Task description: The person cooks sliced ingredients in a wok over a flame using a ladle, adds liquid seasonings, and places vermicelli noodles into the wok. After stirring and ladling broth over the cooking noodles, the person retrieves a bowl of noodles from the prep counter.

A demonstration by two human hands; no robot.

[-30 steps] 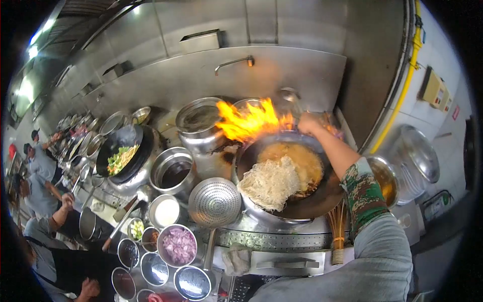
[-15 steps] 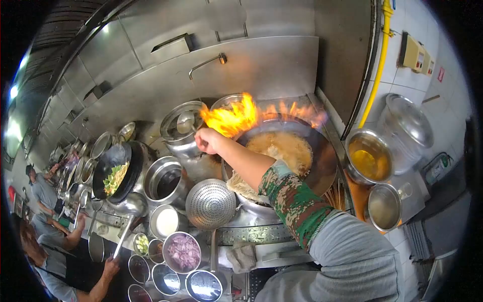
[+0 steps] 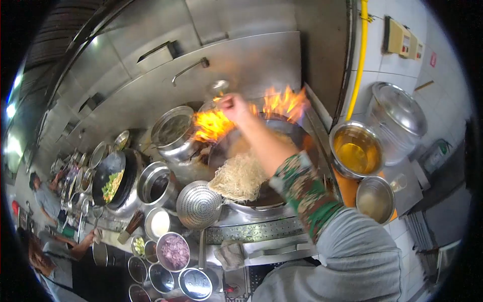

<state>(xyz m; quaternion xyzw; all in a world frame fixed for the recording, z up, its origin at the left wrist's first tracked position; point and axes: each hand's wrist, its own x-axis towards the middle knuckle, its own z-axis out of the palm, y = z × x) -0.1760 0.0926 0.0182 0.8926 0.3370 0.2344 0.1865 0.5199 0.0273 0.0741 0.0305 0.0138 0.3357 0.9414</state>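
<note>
Pale noodles (image 3: 240, 177) lie heaped in a dark wok (image 3: 304, 143).

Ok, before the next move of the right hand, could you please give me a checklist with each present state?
1. Right hand away from flames: not ok, they burn close by.
2. Left hand safely placed: cannot tell, out of view.
3. Ladle gripped firmly: cannot tell, the hand is blurred.
4. Noodles well inside the wok: not ok, heaped up at its rim.
5. Strainer free of food: ok, its holes show bare.
</note>
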